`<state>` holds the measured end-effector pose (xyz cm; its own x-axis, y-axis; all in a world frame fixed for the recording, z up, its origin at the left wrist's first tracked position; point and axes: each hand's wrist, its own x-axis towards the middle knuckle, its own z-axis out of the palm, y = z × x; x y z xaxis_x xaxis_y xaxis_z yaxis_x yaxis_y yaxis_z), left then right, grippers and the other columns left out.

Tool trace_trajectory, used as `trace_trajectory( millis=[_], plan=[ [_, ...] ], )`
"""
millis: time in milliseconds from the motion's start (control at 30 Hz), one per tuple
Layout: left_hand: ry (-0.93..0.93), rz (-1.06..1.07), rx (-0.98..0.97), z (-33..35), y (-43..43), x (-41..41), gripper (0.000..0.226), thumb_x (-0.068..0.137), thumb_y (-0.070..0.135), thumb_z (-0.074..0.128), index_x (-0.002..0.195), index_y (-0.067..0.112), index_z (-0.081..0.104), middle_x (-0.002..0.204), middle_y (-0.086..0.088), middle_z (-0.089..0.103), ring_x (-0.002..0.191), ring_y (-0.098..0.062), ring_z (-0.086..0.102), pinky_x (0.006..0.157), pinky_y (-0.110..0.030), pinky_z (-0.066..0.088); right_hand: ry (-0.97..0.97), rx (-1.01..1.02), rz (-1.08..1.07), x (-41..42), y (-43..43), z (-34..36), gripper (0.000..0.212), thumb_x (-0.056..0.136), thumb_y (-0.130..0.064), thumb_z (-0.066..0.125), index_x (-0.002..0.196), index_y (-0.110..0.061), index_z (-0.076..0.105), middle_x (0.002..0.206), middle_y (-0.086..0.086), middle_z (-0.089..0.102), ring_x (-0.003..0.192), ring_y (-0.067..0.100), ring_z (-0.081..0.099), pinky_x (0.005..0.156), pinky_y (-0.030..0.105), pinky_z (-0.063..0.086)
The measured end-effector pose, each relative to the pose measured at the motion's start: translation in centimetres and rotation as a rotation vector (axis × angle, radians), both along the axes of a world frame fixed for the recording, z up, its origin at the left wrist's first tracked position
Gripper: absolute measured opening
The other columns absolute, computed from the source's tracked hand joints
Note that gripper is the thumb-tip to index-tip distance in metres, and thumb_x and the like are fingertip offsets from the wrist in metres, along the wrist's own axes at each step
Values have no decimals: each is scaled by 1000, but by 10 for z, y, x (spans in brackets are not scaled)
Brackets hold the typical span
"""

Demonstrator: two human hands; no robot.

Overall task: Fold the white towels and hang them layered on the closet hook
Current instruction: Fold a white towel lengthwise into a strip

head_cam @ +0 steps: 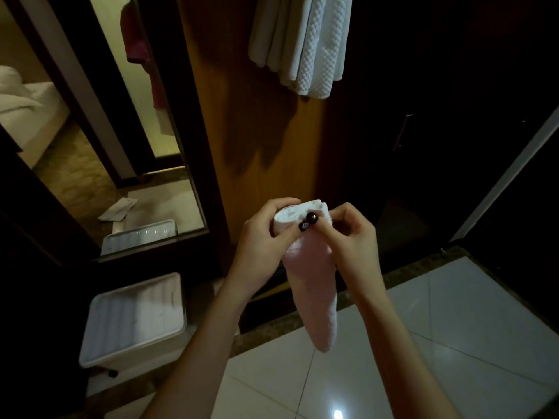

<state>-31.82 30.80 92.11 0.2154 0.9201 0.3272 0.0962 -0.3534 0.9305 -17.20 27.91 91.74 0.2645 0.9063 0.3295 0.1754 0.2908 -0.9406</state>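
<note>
A small white towel (314, 285), folded narrow, hangs down in front of me. My left hand (263, 237) grips its folded top edge from the left. My right hand (354, 237) pinches the same top edge from the right, thumbs close together. Higher up, several white towels (302, 40) hang layered against the wooden closet panel (260, 131); the hook itself is hidden behind them.
A white plastic bin (136, 320) with a ribbed lid stands on the floor at lower left. A mirror (145, 146) on the left reflects the room and the bin. Dark closet doors (423, 131) fill the right. Glossy white tiles (423, 343) lie underfoot.
</note>
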Motion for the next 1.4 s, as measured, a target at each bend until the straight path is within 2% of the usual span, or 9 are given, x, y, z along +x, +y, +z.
trace_trajectory(
  millis=[133,333,567,767,933,1100,1267,1333,1400],
  plan=[
    [-96,39,-41,10,20,10,15,90,19,68,103,26,66,101,11,70,98,-6,66,81,-25,56,-13,39,-28,8,3,-5,5,93,-34,58,95,-29,57,91,-9,63,84,-3,62,71,12,49],
    [-219,-2,-110,37,61,23,15,91,13,66,106,13,65,103,-3,68,95,-10,66,80,-24,55,-124,-16,-26,24,23,-2,8,100,-29,51,96,-25,57,91,-9,61,80,-6,60,68,12,48],
    [-358,-97,-148,74,102,21,21,94,18,62,114,11,64,112,-8,68,104,-15,65,85,-25,53,-135,-22,-27,43,40,9,24,103,-31,45,93,-20,63,92,8,66,88,27,65,85,53,53],
    [-409,-254,-189,94,128,29,31,96,21,58,123,4,61,112,-11,69,103,-17,66,83,-25,55,-141,-32,34,48,54,16,41,101,-41,43,96,-8,66,96,21,64,93,38,62,88,58,49],
    [-437,-310,-208,109,151,50,27,99,23,53,116,4,62,106,-8,69,99,-15,66,83,-25,55,-129,-35,138,53,66,25,49,91,-54,40,67,-14,52,65,4,49,62,19,46,58,26,39],
    [-527,-306,-218,127,187,75,30,97,24,55,118,3,60,112,-15,63,109,-27,58,105,-44,45,-169,-73,189,78,85,32,56,87,-58,45,69,-8,59,66,16,56,62,23,52,60,35,41],
    [-607,-316,-236,141,227,94,41,93,30,56,125,5,59,112,-12,67,103,-23,65,95,-40,53,-297,-62,251,117,111,36,84,83,-68,46,98,13,60,98,39,58,85,55,57,71,57,47],
    [-645,-309,-226,145,245,100,27,98,29,51,115,12,64,104,-7,71,96,-19,68,86,-37,56,-351,-69,286,134,125,38,69,89,-59,47,94,9,63,89,28,63,78,45,60,70,55,45],
    [-677,-292,-231,148,264,103,26,99,31,50,114,14,64,102,-5,72,96,-18,69,83,-36,56,-405,-66,293,152,140,39,44,96,-42,53,83,-2,64,77,5,60,68,18,56,66,38,42]
  ],
)
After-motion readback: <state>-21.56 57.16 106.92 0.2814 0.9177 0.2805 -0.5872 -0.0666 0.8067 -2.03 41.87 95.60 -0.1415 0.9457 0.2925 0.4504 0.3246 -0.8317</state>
